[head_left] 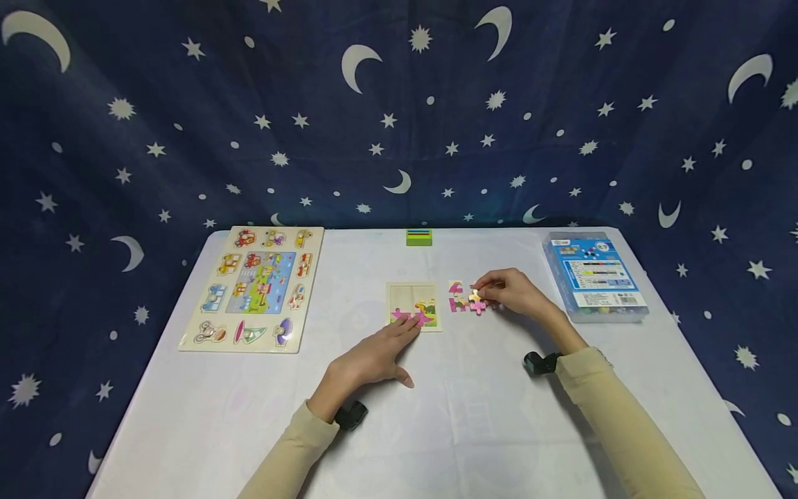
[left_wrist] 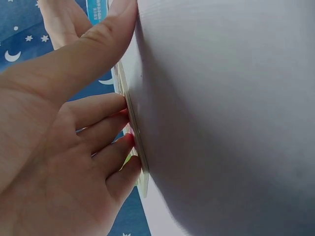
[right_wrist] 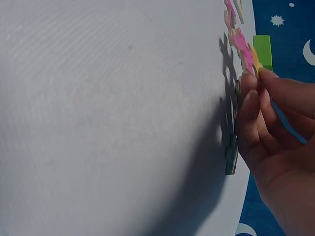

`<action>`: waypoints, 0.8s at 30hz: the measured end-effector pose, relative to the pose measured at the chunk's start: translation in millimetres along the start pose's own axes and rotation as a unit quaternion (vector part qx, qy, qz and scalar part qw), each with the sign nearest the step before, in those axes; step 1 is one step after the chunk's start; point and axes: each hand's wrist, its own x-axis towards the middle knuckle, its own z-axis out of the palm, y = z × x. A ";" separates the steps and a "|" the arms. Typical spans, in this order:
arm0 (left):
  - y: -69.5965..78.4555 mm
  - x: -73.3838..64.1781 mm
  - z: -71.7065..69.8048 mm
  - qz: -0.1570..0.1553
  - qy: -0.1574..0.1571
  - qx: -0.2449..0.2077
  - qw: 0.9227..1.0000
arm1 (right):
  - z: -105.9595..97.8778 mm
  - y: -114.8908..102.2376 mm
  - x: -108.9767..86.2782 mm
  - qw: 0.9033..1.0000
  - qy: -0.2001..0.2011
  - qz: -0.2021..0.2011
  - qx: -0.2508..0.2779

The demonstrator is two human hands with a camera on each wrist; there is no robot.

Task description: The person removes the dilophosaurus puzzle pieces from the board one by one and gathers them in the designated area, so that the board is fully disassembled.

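A small wooden puzzle tray (head_left: 409, 290) lies mid-table, with several pink and green jigsaw pieces fitted along its near side and bare wood beyond them. My left hand (head_left: 377, 352) rests its fairly straight fingertips on those pieces, its thumb spread away; the left wrist view shows the fingers along the tray's edge (left_wrist: 140, 152). Between thumb and fingers, my right hand (head_left: 512, 291) pinches a pink and yellow jigsaw piece (right_wrist: 242, 49), tilted just over the table. Loose jigsaw pieces (head_left: 457, 296) lie right of the tray, some hidden under the right hand.
On the left lies a large wooden vehicle puzzle board (head_left: 249, 339). A clear plastic case with a blue label (head_left: 598, 274) stands at the right. Near the back edge sits a small green box (head_left: 419, 238). A dark blue curtain (head_left: 399, 125) with moons and stars hangs behind the white table (head_left: 449, 430).
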 end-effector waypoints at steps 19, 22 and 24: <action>-0.9 0.5 1.2 -0.008 -0.004 0.001 1.000 | 2.1 2.0 -0.8 0.998 0.017 0.006 -0.062; -1.1 0.3 1.2 -0.006 -0.002 -0.002 1.000 | 3.1 2.5 -0.1 0.998 0.018 0.008 -0.066; -1.0 0.2 1.0 -0.006 -0.002 -0.003 1.000 | 3.5 2.6 0.2 0.998 0.017 0.011 -0.067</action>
